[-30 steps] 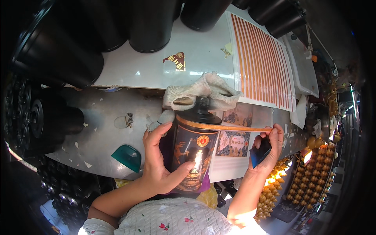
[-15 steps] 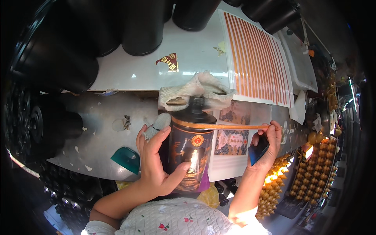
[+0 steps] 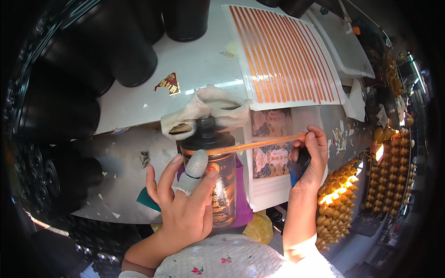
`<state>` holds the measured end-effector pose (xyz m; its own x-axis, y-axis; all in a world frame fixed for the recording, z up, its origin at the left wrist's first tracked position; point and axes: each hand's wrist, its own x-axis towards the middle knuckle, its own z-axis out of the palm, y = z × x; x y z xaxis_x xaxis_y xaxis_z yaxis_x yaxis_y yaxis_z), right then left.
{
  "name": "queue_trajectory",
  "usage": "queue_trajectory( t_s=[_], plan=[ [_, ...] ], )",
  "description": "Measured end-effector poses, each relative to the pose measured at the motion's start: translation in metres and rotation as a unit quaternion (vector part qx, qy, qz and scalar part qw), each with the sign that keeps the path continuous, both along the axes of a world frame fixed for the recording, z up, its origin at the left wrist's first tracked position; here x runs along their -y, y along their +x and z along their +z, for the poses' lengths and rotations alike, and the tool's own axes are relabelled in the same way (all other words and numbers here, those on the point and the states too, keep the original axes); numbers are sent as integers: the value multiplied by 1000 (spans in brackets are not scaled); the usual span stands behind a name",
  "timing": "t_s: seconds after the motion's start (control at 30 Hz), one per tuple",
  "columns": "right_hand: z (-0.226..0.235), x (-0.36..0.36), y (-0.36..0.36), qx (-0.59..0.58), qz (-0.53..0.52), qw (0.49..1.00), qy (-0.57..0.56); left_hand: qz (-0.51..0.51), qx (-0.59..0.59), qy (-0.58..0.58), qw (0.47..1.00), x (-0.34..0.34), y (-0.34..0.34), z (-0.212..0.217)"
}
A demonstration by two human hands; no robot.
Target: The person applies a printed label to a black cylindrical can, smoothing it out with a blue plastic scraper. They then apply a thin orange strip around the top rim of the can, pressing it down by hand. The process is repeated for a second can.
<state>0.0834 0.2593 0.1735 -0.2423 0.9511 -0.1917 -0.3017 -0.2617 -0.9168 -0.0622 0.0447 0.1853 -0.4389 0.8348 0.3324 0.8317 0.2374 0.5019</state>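
**Narrow, glossy orange strip (image 3: pixel 266 142) meets the shiny dark cylindrical bottle (image 3: pixel 225 192) at one end only**

The bottle stands at the near edge of the grey metal surface (image 3: pixel 109 169), its black stepped neck pointing far. Its smooth body already carries gold decoration and a round red emblem. The strip crosses the front just below the shoulder; from the bottle's right edge it runs taut and unattached, so the wrapping looks only begun, with most of the visible length left to lay down.

The left hand (image 3: pixel 185 215) is loosely spread, thumb and forefinger against the bottle; a coarse grey-white knit finger cover (image 3: pixel 195 167) sits over the strip. The right hand (image 3: pixel 311 160) pinches the strip's free end and tucks a flat, dark-blue scraper (image 3: pixel 302 166) in its palm.

Beyond the bottle lies a crumpled, ribbed off-white cloth (image 3: pixel 211 99); far right, a smooth sheet of parallel orange strips (image 3: pixel 287 55). A glossy green plate (image 3: pixel 147 200) peeks out left of the left hand.
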Motion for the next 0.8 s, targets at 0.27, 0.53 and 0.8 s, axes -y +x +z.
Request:
queue_trajectory(
  t_s=[0.27, 0.53, 0.8],
  plan=[
    [-15, -3, 0, 4, 40, 999, 11, -16, -89, -35, 995, -19, -2, 17],
    [-28, 0, -16, 4, 96, 995, 22, -55, -211, -120, 968, -58, 15, 34],
    [-44, 2, -20, 28, 129, 991, 28, -211, -308, -204, 905, -7, 31, 23]
  ],
)
